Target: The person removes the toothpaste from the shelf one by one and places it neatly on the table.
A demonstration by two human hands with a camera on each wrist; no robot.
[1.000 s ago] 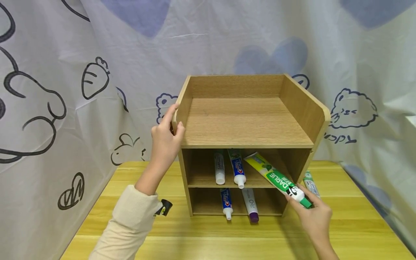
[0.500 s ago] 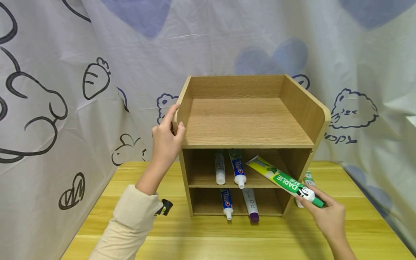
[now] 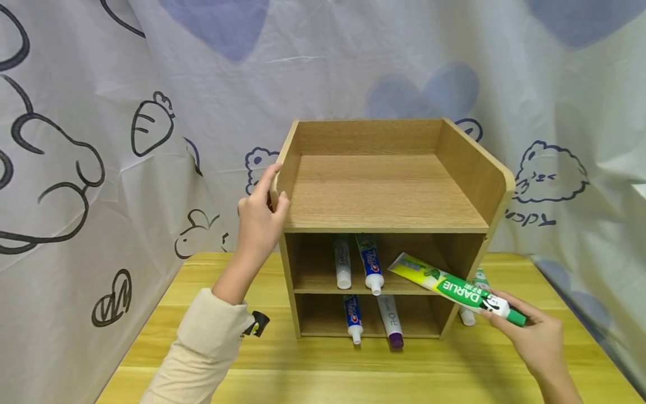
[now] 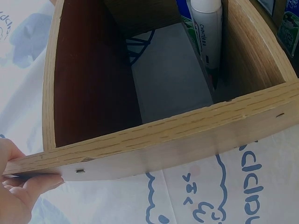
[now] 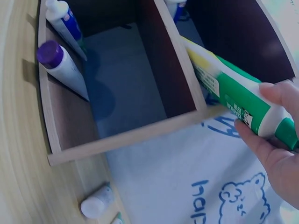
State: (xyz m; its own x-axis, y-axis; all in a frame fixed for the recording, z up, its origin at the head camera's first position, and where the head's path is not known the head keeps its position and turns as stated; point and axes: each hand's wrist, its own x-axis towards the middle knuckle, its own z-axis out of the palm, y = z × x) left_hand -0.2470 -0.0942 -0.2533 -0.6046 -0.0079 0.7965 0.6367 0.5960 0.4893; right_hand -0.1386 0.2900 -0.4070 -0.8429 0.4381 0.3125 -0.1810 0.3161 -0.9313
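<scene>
My left hand [image 3: 257, 221] grips the front edge of the left side panel of a wooden shelf unit [image 3: 383, 230]. In the left wrist view, fingers and thumb lie on either side of that panel. My right hand [image 3: 537, 336] pinches a green and yellow toothpaste tube [image 3: 454, 289] near its green cap. Tilted, the tube has its flat end at the opening of the middle compartment, right of a white tube [image 3: 342, 264] and a blue toothpaste tube [image 3: 370, 261]. Seen from the right wrist, thumb and fingers clasp the tube [image 5: 238, 98] at its cap end.
In the bottom compartment lie a blue tube [image 3: 353, 317] and a white tube with a purple cap [image 3: 390, 320]. Another white and green tube [image 3: 467, 316] lies on the wooden table [image 3: 313, 376] beside the unit's right side. A patterned curtain [image 3: 212, 140] hangs behind.
My right hand has moved right and slightly down, carrying the green and yellow tube, which now lies flatter and farther right. My left hand stays on the panel.
</scene>
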